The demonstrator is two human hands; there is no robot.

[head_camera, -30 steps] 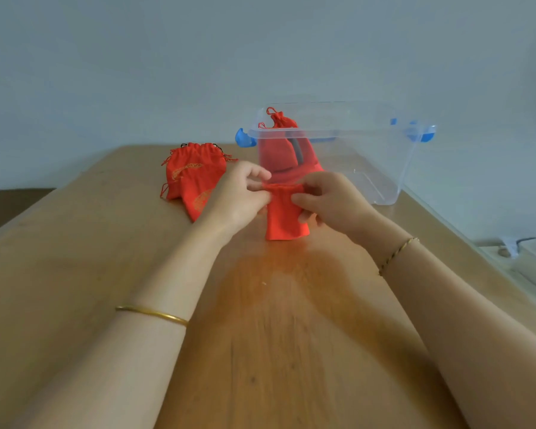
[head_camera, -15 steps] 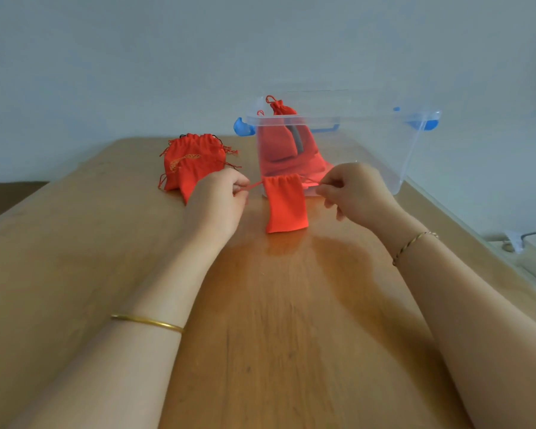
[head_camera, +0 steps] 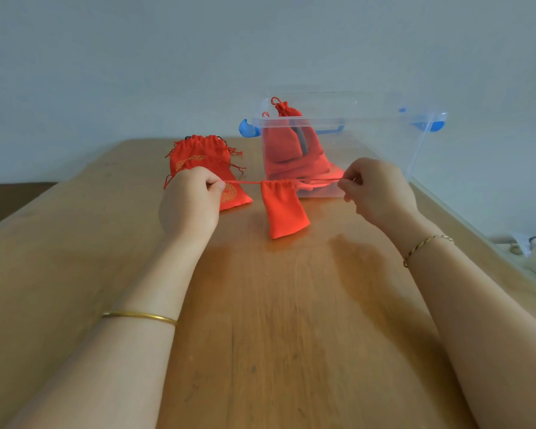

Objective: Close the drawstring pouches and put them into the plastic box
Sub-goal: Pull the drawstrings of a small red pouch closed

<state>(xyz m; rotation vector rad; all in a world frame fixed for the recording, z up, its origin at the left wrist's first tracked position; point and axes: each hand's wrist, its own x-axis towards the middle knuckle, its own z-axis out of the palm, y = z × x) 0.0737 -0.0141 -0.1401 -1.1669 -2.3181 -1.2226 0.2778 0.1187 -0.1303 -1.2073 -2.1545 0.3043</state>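
Hanging by its cords (head_camera: 242,182), a plain red pouch (head_camera: 287,212) is held between two hands just in front of a clear box (head_camera: 369,150), with its mouth gathered into tight pleats. Whether its lower end touches the wooden table (head_camera: 260,335) cannot be told. One cord is clamped between the thumb and forefinger of the left hand (head_camera: 192,202), whose other fingers are curled in. The other cord is pinched at the fingertips of the right hand (head_camera: 381,190), and both cords are drawn out straight and level to either side. The box, fitted with blue handles (head_camera: 248,128), is set toward the table's far right. Closed pouches (head_camera: 287,140) are seen inside it, one upright with its tied top above the rim. Printed pouches (head_camera: 203,159), red with gold patterns, are laid on the table left of the box, partly hidden by the left hand. A gold bangle (head_camera: 140,315) is worn on the left wrist and a thin bracelet (head_camera: 427,246) on the right.
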